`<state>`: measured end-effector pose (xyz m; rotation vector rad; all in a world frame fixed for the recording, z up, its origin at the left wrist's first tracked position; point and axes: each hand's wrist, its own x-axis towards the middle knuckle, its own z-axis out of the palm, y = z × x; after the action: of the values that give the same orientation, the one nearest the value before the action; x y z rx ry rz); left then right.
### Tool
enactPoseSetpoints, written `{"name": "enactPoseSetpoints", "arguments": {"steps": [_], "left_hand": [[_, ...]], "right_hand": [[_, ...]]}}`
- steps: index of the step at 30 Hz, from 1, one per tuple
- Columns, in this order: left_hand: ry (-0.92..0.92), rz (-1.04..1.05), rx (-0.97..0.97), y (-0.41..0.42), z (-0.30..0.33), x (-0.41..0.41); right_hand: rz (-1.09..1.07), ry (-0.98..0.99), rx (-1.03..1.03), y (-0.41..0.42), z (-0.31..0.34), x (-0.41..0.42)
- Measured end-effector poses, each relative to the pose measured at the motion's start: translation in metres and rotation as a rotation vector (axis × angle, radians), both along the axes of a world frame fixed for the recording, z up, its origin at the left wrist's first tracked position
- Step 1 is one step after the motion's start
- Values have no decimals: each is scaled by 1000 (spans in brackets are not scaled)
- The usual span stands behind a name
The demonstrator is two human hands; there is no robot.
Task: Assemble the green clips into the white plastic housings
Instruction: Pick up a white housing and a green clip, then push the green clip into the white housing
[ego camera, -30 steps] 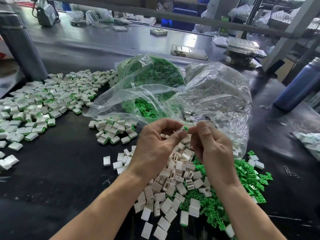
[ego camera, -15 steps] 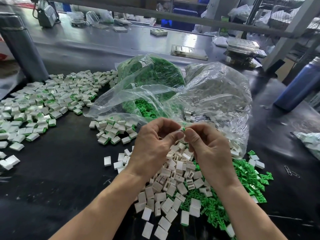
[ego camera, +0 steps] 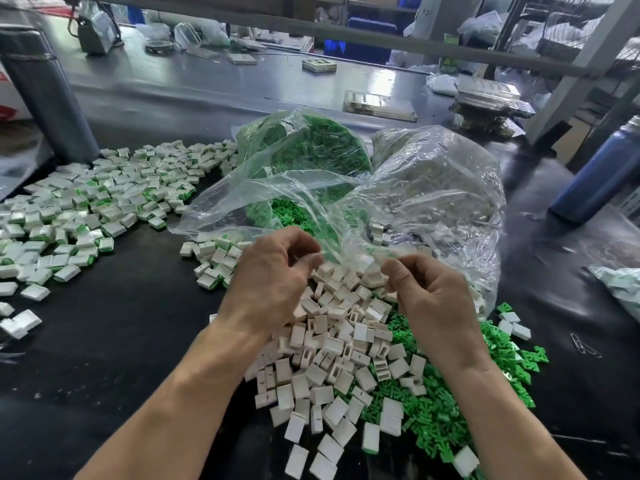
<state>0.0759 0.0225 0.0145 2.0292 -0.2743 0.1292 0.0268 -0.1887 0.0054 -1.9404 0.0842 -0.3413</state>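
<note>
My left hand [ego camera: 273,282] hovers over the left side of a heap of white housings [ego camera: 332,348]. Its fingers are curled and pinch a small pale piece, blurred, which looks like a white housing [ego camera: 305,260]. My right hand [ego camera: 429,299] is a palm's width to the right, fingers curled with thumb against forefinger just above the heap. I see nothing held in it. Loose green clips [ego camera: 433,414] lie under and to the right of the housings. Finished housings with green showing [ego camera: 86,216] spread across the left of the table, with a smaller group [ego camera: 214,258] beside my left hand.
Behind my hands lie two open clear bags, one of green clips [ego camera: 311,150], one of white housings [ego camera: 440,188]. A grey post [ego camera: 41,95] stands far left and a blue bottle [ego camera: 602,174] far right. Paper clips [ego camera: 585,346] lie on the black table [ego camera: 104,341].
My hands, pressed together at the fingertips half a second ago, have drawn apart. The right hand has moved right and down towards the heap; the left has stayed roughly in place.
</note>
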Motion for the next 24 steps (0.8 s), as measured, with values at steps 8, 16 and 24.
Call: {"name": "enactPoseSetpoints", "arguments": {"steps": [8,16,24], "left_hand": [[76,389,348,44,-1,24],[50,516,332,51,-3,29],[-19,523,394,47,-5,28]], "right_hand": [[-105,140,-286,-28,5,4],[-71,353,-338,-42,13,1],[-18,491,-363,-45,16,-1]]}}
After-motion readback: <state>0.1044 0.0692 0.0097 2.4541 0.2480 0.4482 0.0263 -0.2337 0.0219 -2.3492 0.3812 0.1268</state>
